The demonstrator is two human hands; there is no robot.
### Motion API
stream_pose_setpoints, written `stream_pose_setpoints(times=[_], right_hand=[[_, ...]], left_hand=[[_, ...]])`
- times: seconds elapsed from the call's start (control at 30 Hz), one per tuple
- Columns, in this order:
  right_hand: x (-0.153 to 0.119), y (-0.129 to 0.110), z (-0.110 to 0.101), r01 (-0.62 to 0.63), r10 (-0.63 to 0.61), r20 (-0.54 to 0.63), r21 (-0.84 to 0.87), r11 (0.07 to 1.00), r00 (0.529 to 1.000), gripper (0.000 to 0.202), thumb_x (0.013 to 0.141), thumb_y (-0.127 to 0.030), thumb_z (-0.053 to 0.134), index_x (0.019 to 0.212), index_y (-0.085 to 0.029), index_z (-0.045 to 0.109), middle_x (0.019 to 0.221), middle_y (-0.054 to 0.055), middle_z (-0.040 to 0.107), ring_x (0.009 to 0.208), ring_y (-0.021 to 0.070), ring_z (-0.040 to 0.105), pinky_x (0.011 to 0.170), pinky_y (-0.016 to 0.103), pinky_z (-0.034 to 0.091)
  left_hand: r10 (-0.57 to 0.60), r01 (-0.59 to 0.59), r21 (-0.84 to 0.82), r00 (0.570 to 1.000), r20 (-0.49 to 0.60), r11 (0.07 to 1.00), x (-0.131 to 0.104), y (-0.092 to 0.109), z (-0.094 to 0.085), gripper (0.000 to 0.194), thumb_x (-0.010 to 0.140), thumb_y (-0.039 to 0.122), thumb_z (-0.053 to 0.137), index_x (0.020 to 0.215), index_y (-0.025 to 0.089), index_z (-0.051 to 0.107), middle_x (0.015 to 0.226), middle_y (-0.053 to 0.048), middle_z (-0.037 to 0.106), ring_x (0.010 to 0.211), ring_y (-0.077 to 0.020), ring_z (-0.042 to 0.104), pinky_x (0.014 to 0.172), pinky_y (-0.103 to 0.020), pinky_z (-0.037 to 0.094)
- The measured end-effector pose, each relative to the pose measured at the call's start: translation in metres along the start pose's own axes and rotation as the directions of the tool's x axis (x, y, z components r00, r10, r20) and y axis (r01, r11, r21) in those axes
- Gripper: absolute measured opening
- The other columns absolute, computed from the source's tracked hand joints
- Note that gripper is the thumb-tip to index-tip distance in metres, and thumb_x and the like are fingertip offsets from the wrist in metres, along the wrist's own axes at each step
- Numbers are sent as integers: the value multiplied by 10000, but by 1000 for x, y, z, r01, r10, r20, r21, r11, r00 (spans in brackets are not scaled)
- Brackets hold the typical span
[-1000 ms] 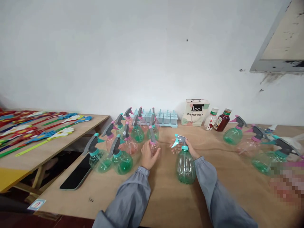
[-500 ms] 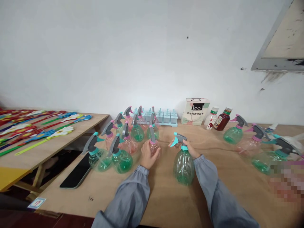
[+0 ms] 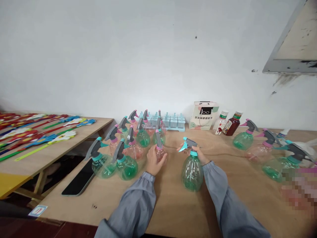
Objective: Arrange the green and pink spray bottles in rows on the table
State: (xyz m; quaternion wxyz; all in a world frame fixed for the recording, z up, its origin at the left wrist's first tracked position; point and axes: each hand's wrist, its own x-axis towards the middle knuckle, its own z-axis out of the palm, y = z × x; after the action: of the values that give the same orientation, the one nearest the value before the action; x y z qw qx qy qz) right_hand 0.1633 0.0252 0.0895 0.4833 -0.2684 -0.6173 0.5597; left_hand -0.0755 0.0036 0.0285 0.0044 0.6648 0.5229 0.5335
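My left hand (image 3: 155,160) is wrapped round a pink spray bottle (image 3: 160,153) with a grey head, which stands upright on the wooden table (image 3: 173,211). To its right, my right hand (image 3: 201,156) grips the neck of a green spray bottle (image 3: 192,173) from behind; its grey and turquoise head (image 3: 189,143) points left. Part of the fingers is hidden behind that head. Several more green and pink spray bottles, one of them a green bottle (image 3: 127,168), stand close together left of my left hand.
A black phone (image 3: 78,180) lies at the left. Behind are pale blue moulds (image 3: 174,122), a paper bag (image 3: 203,115) and two drink bottles (image 3: 231,124). More spray bottles (image 3: 244,140) stand at the right. Colourful hand-shaped sticks (image 3: 59,138) cover another table.
The green bottle in my right hand has shifted very slightly to the right, its head now tilted a little. My left hand stays round the pink bottle.
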Motion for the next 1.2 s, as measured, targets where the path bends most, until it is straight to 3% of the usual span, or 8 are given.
stream_pose_setpoints(times=[0.1, 0.23, 0.5, 0.7, 0.97, 1.2], right_hand=[[0, -3, 2, 5, -6, 11, 65, 998, 1000, 432, 792, -600, 535, 864, -197, 671, 801, 92, 715, 876, 263, 684, 830, 398, 523], [0, -11, 4, 14, -14, -5, 25, 1000, 1000, 451, 762, -635, 549, 766, -197, 654, 714, 88, 686, 757, 252, 673, 736, 376, 526], [0, -9, 4, 18, -18, 5, 64, 998, 1000, 442, 789, -598, 557, 931, -203, 696, 850, 85, 742, 855, 249, 678, 826, 379, 513], [2, -10, 2, -20, 22, -42, 45, 999, 999, 471, 734, -672, 599, 753, -207, 670, 680, 51, 688, 605, 203, 635, 680, 352, 518], [1, -8, -1, 9, -7, -36, 46, 999, 999, 466, 800, -632, 553, 923, -205, 694, 838, 88, 741, 897, 261, 685, 804, 388, 536], [2, -4, -7, 73, -71, -132, 15, 997, 989, 465, 796, -650, 579, 847, -205, 704, 812, 84, 730, 900, 268, 692, 813, 392, 539]], left_hand=[[1, -1, 6, 1000, 2, 1000, 0, 0, 0, 557, 856, 449, 613, 1313, 190, 430, 1212, -145, 596, 1173, -299, 569, 1007, -492, 429], [8, -8, 10, 1000, -4, 1000, 0, -1, 0, 566, 853, 448, 619, 1317, 189, 425, 1210, -148, 595, 1156, -303, 575, 999, -493, 433], [10, -10, 8, 1000, 2, 1000, 0, -1, 0, 567, 855, 453, 613, 1319, 188, 425, 1209, -151, 595, 1164, -305, 576, 993, -492, 436], [3, -3, 5, 1000, -6, 1000, 0, -1, 1, 576, 848, 455, 620, 1322, 192, 425, 1213, -147, 594, 1168, -303, 569, 1005, -494, 424], [-2, 2, 4, 1000, -5, 1000, -1, -2, 1, 581, 848, 453, 621, 1331, 191, 430, 1222, -146, 594, 1184, -304, 567, 1007, -488, 425], [-15, 15, 0, 1000, 22, 1000, -1, -1, 0, 579, 855, 452, 615, 1335, 195, 420, 1244, -149, 580, 1187, -309, 562, 1006, -497, 423]])
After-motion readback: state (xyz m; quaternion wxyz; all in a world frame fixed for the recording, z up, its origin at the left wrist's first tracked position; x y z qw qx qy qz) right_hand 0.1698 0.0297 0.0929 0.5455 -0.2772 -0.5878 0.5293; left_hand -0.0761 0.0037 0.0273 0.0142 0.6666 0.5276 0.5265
